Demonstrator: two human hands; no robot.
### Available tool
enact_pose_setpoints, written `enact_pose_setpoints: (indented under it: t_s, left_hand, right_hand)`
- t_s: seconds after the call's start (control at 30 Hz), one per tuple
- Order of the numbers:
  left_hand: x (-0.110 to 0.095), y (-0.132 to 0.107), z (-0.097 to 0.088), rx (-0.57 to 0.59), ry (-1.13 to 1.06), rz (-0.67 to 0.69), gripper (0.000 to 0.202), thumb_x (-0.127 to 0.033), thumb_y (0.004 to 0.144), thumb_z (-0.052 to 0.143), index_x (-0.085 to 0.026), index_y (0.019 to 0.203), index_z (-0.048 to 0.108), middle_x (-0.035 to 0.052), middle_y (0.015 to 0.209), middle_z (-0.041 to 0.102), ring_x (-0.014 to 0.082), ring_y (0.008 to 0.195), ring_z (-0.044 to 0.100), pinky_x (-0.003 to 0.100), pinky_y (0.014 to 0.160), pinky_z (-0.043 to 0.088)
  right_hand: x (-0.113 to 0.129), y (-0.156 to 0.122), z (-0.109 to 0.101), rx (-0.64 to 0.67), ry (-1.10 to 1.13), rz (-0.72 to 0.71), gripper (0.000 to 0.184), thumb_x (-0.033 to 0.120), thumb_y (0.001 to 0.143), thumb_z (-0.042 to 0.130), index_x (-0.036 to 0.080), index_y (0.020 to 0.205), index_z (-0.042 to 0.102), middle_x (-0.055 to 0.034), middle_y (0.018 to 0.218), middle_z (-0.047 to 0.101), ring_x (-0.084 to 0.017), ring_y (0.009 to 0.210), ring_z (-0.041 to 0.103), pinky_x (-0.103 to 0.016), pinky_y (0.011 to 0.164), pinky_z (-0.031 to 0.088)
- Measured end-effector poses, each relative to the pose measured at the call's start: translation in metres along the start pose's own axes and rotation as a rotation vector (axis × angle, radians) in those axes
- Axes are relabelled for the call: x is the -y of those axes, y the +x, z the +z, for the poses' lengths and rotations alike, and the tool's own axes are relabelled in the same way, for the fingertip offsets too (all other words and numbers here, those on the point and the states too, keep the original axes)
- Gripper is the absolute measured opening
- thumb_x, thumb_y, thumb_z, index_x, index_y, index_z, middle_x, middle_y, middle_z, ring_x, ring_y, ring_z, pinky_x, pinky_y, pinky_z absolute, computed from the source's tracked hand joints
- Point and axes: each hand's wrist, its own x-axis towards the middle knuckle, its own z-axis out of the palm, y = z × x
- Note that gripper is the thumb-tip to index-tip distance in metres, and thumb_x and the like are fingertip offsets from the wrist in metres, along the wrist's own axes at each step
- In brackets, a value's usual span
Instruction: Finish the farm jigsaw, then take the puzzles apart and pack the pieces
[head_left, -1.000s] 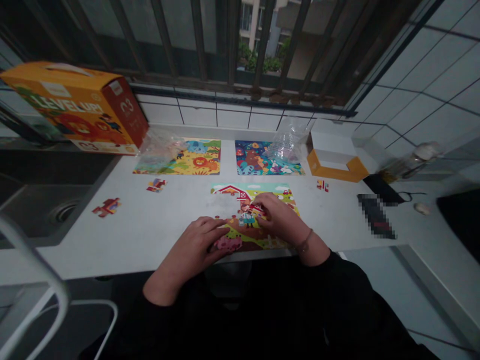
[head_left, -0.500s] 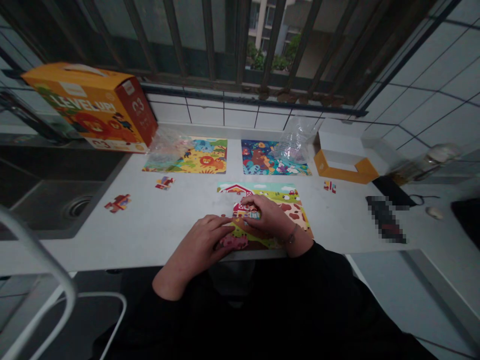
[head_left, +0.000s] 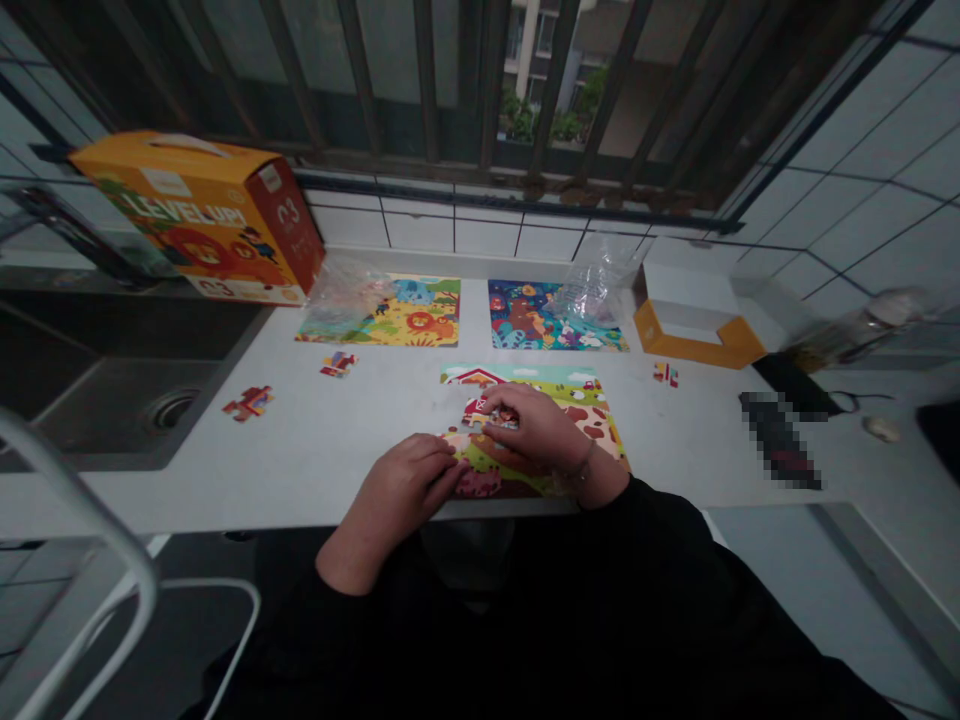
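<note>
1. Fingers (head_left: 501,412) of the right hand (head_left: 536,432) are curling down and pinching a small puzzle piece (head_left: 504,415) onto the farm puzzle (head_left: 592,400); the piece is sitting just under the red barn picture, in the puzzle's left middle.
2. Just left of and nearer than those fingers, the left hand (head_left: 405,485) is lying palm down with its fingers loosely bent, pressing on the puzzle's near left corner and holding nothing that I can make out.
3. Most of the farm puzzle is looking joined up: sky, barn, field and brown patches to the right of the fingers are showing as one picture. What the hands are covering cannot be told.
4. Beyond the fingers, two other puzzles are lying flat and appearing finished: a lion puzzle (head_left: 405,315) to the far left and a blue jungle puzzle (head_left: 525,320) straight ahead, each partly under a clear plastic bag (head_left: 596,275).
5. Loose pieces are waiting apart from the fingers: one (head_left: 339,363) to the left, another (head_left: 250,402) further left near the sink (head_left: 112,420), and one (head_left: 664,374) to the right.
6. An orange box (head_left: 202,215) is standing far left by the window.
</note>
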Motion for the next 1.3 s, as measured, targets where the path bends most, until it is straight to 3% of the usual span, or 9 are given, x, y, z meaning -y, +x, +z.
enact_pose_setpoints:
  t_s: [0.23, 0.4, 0.6, 0.77, 0.87, 1.03, 1.3]
  left_hand:
    - [0.003, 0.000, 0.001, 0.035, -0.012, -0.008, 0.014, -0.024, 0.107, 0.064, -0.020, 0.104, 0.077, 0.0080, 0.100, 0.081, 0.0256, 0.094, 0.074, 0.043, 0.086, 0.062]
    - [0.001, -0.003, 0.002, 0.050, 0.025, -0.026, 0.016, -0.027, 0.108, 0.063, -0.021, 0.102, 0.077, 0.0077, 0.101, 0.082, 0.0261, 0.095, 0.076, 0.044, 0.086, 0.062]
    - [0.004, -0.005, 0.004, 0.054, 0.058, -0.025, 0.018, -0.026, 0.108, 0.060, -0.020, 0.106, 0.077, 0.0087, 0.105, 0.082, 0.0274, 0.096, 0.076, 0.046, 0.086, 0.063]
    - [0.004, -0.005, 0.005, 0.049, 0.037, -0.036, 0.016, -0.025, 0.108, 0.061, -0.021, 0.102, 0.076, 0.0084, 0.105, 0.081, 0.0268, 0.097, 0.075, 0.045, 0.087, 0.062]
    - [0.005, -0.004, 0.005, 0.058, 0.021, -0.036, 0.015, -0.025, 0.107, 0.062, -0.021, 0.102, 0.076, 0.0087, 0.103, 0.081, 0.0264, 0.096, 0.074, 0.045, 0.086, 0.062]
    - [0.004, 0.000, 0.004, 0.051, 0.011, -0.036, 0.015, -0.025, 0.107, 0.061, -0.021, 0.102, 0.075, 0.0094, 0.103, 0.080, 0.0268, 0.095, 0.073, 0.045, 0.085, 0.061]
    - [0.002, 0.001, 0.002, 0.071, -0.002, -0.041, 0.014, -0.025, 0.107, 0.061, -0.020, 0.102, 0.073, 0.0097, 0.103, 0.079, 0.0269, 0.097, 0.072, 0.046, 0.086, 0.061]
  right_hand:
    - [0.010, 0.023, 0.024, 0.095, -0.003, -0.081, 0.004, 0.021, 0.098, 0.079, 0.025, 0.099, 0.080, -0.0088, 0.129, 0.078, -0.027, 0.130, 0.069, -0.048, 0.116, 0.052]
    - [0.008, 0.021, 0.028, 0.139, -0.014, -0.102, 0.009, 0.025, 0.103, 0.075, 0.023, 0.103, 0.084, -0.0126, 0.135, 0.077, -0.029, 0.133, 0.069, -0.051, 0.117, 0.051]
    - [0.005, 0.019, 0.025, 0.116, -0.012, -0.112, 0.012, 0.024, 0.104, 0.072, 0.025, 0.105, 0.084, -0.0110, 0.136, 0.076, -0.027, 0.132, 0.069, -0.049, 0.116, 0.054]
    - [-0.002, 0.012, 0.006, 0.036, -0.040, -0.118, 0.015, 0.019, 0.103, 0.071, 0.024, 0.108, 0.084, -0.0128, 0.135, 0.077, -0.029, 0.133, 0.069, -0.052, 0.114, 0.055]
    - [-0.010, 0.004, -0.003, 0.055, -0.062, -0.097, 0.014, 0.019, 0.102, 0.074, 0.026, 0.107, 0.085, -0.0119, 0.134, 0.078, -0.029, 0.129, 0.071, -0.053, 0.112, 0.057]
    - [-0.019, -0.006, -0.001, 0.149, -0.074, -0.104, 0.016, 0.021, 0.101, 0.074, 0.026, 0.109, 0.086, -0.0108, 0.135, 0.078, -0.028, 0.125, 0.073, -0.051, 0.110, 0.059]
    - [-0.026, -0.013, 0.002, 0.132, -0.025, -0.118, 0.019, 0.018, 0.100, 0.072, 0.027, 0.111, 0.085, -0.0101, 0.139, 0.076, -0.028, 0.130, 0.070, -0.051, 0.112, 0.058]
